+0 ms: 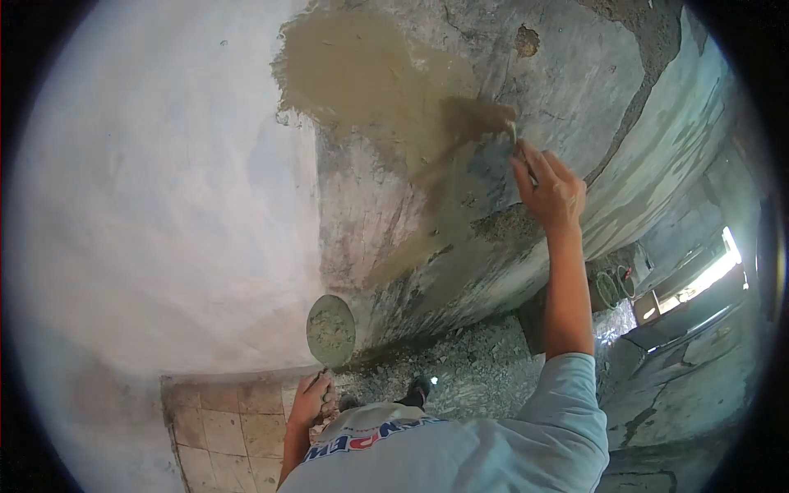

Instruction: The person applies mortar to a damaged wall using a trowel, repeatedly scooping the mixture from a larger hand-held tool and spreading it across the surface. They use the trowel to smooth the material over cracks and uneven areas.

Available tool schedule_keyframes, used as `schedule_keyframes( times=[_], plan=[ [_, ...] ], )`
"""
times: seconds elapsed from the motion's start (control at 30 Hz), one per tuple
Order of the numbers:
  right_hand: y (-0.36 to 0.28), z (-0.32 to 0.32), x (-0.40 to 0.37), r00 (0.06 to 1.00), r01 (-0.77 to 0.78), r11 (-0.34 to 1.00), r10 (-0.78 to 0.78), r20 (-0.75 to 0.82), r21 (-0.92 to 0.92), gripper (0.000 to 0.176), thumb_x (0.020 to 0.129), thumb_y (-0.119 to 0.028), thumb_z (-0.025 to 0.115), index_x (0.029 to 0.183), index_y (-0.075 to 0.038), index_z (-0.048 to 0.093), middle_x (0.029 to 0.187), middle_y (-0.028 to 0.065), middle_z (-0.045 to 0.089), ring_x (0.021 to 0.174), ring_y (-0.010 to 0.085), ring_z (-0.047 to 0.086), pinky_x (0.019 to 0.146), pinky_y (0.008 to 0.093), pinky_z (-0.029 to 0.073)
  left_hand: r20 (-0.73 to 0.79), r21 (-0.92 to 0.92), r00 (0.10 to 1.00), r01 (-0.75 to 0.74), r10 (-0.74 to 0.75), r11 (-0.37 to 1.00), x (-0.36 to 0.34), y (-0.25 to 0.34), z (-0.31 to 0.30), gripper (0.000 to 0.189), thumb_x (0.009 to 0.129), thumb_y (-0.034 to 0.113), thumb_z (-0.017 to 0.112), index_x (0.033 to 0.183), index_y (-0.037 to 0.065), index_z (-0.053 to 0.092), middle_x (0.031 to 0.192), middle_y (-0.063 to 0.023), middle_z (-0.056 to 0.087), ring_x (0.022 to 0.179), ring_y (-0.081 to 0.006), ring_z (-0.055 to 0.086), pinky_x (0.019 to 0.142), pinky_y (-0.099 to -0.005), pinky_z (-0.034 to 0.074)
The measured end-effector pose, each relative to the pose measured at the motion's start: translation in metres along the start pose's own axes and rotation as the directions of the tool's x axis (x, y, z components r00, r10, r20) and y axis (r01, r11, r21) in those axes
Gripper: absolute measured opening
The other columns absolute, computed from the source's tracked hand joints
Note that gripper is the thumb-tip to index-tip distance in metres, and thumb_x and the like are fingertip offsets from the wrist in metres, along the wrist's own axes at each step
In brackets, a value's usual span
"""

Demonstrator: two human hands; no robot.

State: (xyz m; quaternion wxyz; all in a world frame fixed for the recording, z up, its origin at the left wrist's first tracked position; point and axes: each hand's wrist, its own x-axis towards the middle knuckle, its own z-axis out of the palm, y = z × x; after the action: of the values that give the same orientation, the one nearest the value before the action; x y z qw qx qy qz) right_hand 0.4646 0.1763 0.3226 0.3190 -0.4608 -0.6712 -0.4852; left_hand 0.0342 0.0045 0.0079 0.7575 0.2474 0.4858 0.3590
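My right hand [552, 182] is closed on the handle of a trowel [514, 130], raised against the wall [370, 177]. The trowel's thin blade shows nearly edge-on and its exact shape is hard to make out. Brown wet plaster [353, 70] spreads over the rough grey wall to the left of the trowel. Low by my body, my left hand [308, 400] grips the short handle of a round green pan [331, 361]. Crumbly grey-green mortar [331, 327] lies in the pan.
Rubble [468, 370] covers the floor beneath the wall, near my shoe [422, 386]. Square tiles [222, 431] lie at the lower left. Cracked, peeling wall runs along the right, with a coiled green hose-like thing [608, 289] and a bright opening [711, 271] beyond.
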Motion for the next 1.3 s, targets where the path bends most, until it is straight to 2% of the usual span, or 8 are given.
schedule_keyframes(
  times=[0.2, 0.4, 0.5, 0.9, 1.0, 1.1, 1.23, 1.3],
  plan=[
    [-0.008, -0.017, 0.044, 0.977, -0.098, 0.993, 0.108, -0.181, 0.063, 0.027, 0.092, -0.033, 0.076, 0.112, -0.015, 0.075, 0.083, 0.0046, 0.072, 0.061, 0.0254, 0.066, 0.058, 0.0373, 0.054, 0.007, -0.03, 1.0, -0.024, 0.024, 0.999, -0.001, 0.001, 0.0, 0.019, 0.105, 0.022, 0.055, 0.091, 0.008, 0.053, 0.066, 0.0001, 0.046, 0.05, -0.0109, 0.043, 0.044, -0.0273, 0.033],
    [-0.057, -0.026, 0.037, 0.877, -0.444, 0.768, 0.267, 0.398, 0.462, 0.029, 0.099, -0.03, 0.067, 0.109, -0.003, 0.072, 0.083, 0.0187, 0.072, 0.072, 0.0351, 0.071, 0.063, 0.0412, 0.053, -0.034, -0.009, 0.999, -0.026, 0.025, 1.0, -0.004, 0.007, 0.005, 0.022, 0.105, 0.025, 0.056, 0.092, 0.008, 0.054, 0.065, -0.0004, 0.045, 0.05, -0.0118, 0.043, 0.043, -0.0295, 0.033],
    [-0.074, -0.01, 0.031, 0.926, -0.341, 0.787, 0.188, 0.326, 0.515, 0.029, 0.098, -0.03, 0.068, 0.109, -0.004, 0.072, 0.081, 0.0173, 0.071, 0.069, 0.0344, 0.07, 0.063, 0.0403, 0.053, 0.017, 0.0, 0.999, -0.029, 0.029, 1.0, 0.004, 0.001, -0.004, 0.023, 0.105, 0.026, 0.057, 0.092, 0.007, 0.054, 0.065, 0.0002, 0.045, 0.049, -0.0112, 0.042, 0.043, -0.0289, 0.033],
    [-0.067, 0.04, -0.088, 0.846, -0.52, 0.665, 0.487, 0.217, 0.536, 0.026, 0.101, -0.025, 0.065, 0.109, -0.002, 0.072, 0.078, 0.0149, 0.069, 0.06, 0.0269, 0.067, 0.057, 0.0363, 0.051, 0.041, 0.008, 0.993, 0.113, -0.113, 0.994, 0.011, 0.002, 0.002, 0.021, 0.104, 0.026, 0.056, 0.093, 0.01, 0.052, 0.065, 0.0001, 0.046, 0.045, -0.0116, 0.04, 0.041, -0.0285, 0.033],
    [-0.088, 0.051, -0.147, 0.71, -0.69, 0.532, 0.629, 0.316, 0.491, 0.027, 0.105, -0.026, 0.058, 0.111, -0.002, 0.069, 0.07, 0.0107, 0.064, 0.053, 0.0193, 0.059, 0.051, 0.033, 0.046, -0.004, 0.067, 0.993, 0.12, -0.121, 0.99, 0.007, -0.003, 0.004, 0.021, 0.105, 0.027, 0.055, 0.092, 0.01, 0.052, 0.065, 0.0005, 0.046, 0.044, -0.0109, 0.041, 0.04, -0.0277, 0.033],
    [-0.133, 0.056, -0.163, 0.357, -0.691, -0.192, 0.748, 0.559, 0.697, 0.03, 0.109, -0.03, 0.051, 0.113, -0.004, 0.065, 0.067, 0.0042, 0.055, 0.049, 0.0112, 0.05, 0.045, 0.0289, 0.04, 0.002, 0.111, 0.995, 0.096, -0.097, 0.989, 0.009, 0.0, 0.004, 0.022, 0.105, 0.028, 0.054, 0.091, 0.01, 0.053, 0.065, 0.001, 0.046, 0.044, -0.0104, 0.041, 0.039, -0.0269, 0.032],
    [-0.165, 0.03, -0.097, 0.204, -0.499, -0.593, 0.628, 0.751, 0.632, 0.031, 0.109, -0.029, 0.047, 0.113, -0.001, 0.06, 0.068, 0.003, 0.05, 0.048, 0.0106, 0.046, 0.043, 0.0273, 0.037, -0.007, 0.127, 0.993, 0.12, -0.121, 0.985, 0.008, -0.002, -0.004, 0.023, 0.105, 0.028, 0.054, 0.09, 0.011, 0.053, 0.065, 0.0014, 0.047, 0.044, -0.0096, 0.04, 0.038, -0.0266, 0.031],
    [-0.177, 0.029, -0.069, 0.248, -0.485, -0.605, 0.597, 0.763, 0.631, 0.031, 0.109, -0.028, 0.046, 0.112, -0.001, 0.061, 0.068, 0.0023, 0.051, 0.046, 0.0095, 0.046, 0.041, 0.027, 0.037, -0.032, 0.139, 0.991, 0.134, -0.131, 0.981, 0.005, 0.0, -0.007, 0.023, 0.105, 0.028, 0.053, 0.09, 0.011, 0.052, 0.065, 0.0012, 0.047, 0.044, -0.0096, 0.04, 0.038, -0.027, 0.031]
  ],
)
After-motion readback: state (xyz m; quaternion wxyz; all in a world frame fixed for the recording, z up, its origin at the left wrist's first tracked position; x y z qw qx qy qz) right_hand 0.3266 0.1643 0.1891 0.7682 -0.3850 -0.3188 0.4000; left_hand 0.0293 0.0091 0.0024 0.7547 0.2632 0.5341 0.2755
